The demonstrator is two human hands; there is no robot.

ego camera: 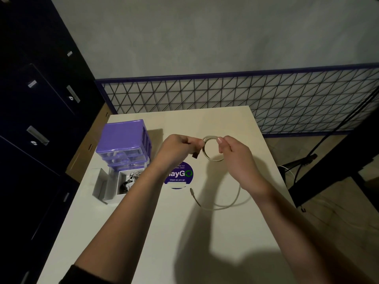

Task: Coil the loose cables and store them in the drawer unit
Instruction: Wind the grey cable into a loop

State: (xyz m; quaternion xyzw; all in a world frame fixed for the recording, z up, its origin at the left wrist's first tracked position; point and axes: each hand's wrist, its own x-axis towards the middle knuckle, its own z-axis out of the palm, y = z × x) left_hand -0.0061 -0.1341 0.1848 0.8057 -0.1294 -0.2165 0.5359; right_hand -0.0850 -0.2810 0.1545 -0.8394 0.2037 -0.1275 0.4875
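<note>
A white cable (212, 149) is held above the table as a small round coil between both hands. My left hand (176, 149) pinches the coil's left side, and a dark plug hangs below its fingers. My right hand (235, 154) grips the coil's right side. The cable's loose tail (223, 207) curves down over the table and ends in a small connector near the round sticker. The purple drawer unit (123, 140) stands at the table's left. Its bottom drawer (111, 186) is pulled out, with black and white cables inside.
A round blue sticker (180, 175) lies on the white table (184, 242) between the drawer and the tail. A wire mesh panel (246, 95) runs behind the table. Dark cabinets (30, 119) stand at the left; cardboard boxes sit beside them. Black stand legs and cords lie at right.
</note>
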